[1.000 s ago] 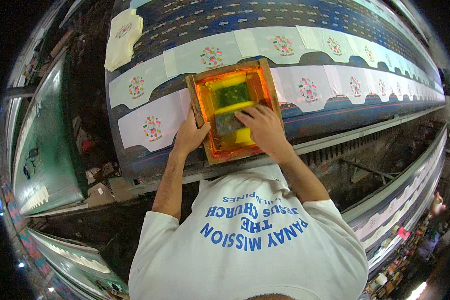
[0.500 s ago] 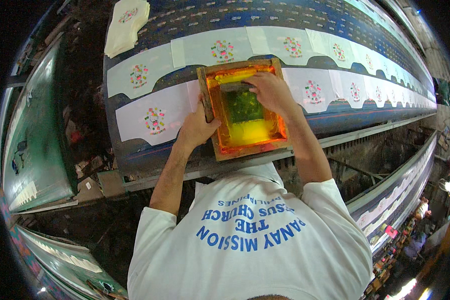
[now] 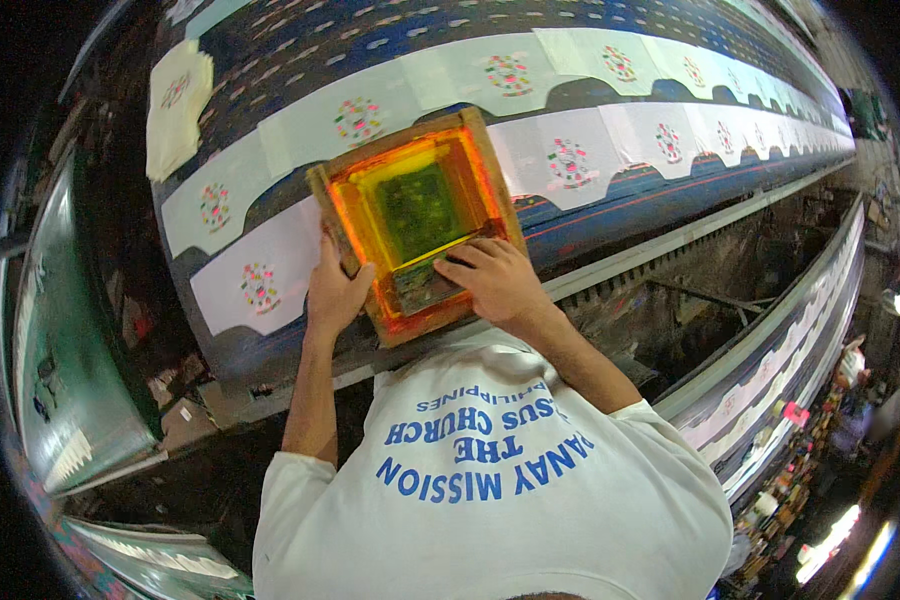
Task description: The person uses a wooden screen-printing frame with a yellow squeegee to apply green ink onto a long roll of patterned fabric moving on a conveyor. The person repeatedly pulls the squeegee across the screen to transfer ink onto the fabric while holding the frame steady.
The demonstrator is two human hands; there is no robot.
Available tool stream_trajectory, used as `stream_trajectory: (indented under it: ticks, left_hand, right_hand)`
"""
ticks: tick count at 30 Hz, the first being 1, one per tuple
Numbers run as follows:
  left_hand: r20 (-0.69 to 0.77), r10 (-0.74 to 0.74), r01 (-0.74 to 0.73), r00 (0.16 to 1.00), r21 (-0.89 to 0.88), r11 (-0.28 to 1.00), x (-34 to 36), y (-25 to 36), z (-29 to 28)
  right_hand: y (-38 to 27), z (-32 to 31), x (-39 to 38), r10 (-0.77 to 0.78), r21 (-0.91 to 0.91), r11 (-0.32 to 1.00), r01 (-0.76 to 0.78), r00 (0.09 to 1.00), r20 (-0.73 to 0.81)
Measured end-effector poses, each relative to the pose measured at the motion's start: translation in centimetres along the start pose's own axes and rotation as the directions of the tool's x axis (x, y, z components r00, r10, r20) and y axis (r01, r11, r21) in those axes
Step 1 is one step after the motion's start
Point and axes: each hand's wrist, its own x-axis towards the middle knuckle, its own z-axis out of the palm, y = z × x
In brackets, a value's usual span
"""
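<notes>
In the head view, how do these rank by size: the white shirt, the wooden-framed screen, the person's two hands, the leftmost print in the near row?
1. White shirt, largest
2. Wooden-framed screen
3. Left hand and right hand, too alike to rank
4. Leftmost print

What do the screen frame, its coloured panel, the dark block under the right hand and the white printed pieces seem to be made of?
Screen frame: probably wood; brown, matte, stained bars.
Coloured panel: perhaps coated mesh; glossy and translucent-looking, though no weave shows.
Dark block: wood, rubber or plastic, cannot tell; dull and dark.
White printed pieces: likely cloth; matte, thin, lying flat.
</notes>
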Motion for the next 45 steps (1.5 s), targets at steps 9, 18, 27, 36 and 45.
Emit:
stream_trajectory:
  ticks: [9,18,27,36,45]
  left_hand:
    - [0.003,0.09,-0.09,0.996,-0.007,0.996,3.0,10.2,9.5]
    - [0.107,-0.041,0.058,0.993,-0.166,0.984,6.0,16.6,19.7]
    - [0.078,0.06,-0.043,0.995,-0.204,0.978,6.6,14.6,20.3]
    - [0.034,0.158,-0.149,0.987,-0.177,0.973,6.5,14.2,20.8]
    - [0.08,0.045,-0.037,0.996,-0.091,0.995,6.2,16.7,19.6]
  right_hand:
    - [10.9,-6.2,-6.1,-0.053,-0.084,0.996,0.036,0.977,-0.207]
    - [20.6,-10.4,-11.0,0.004,-0.092,0.996,-0.018,0.99,-0.143]
    - [20.8,-12.0,-9.9,0.0,-0.03,1.0,-0.003,0.997,-0.077]
    - [21.6,-9.4,-10.9,-0.014,-0.091,0.996,-0.006,0.975,-0.224]
    - [24.6,-14.8,2.0,0.034,-0.127,0.991,-0.037,0.999,-0.025]
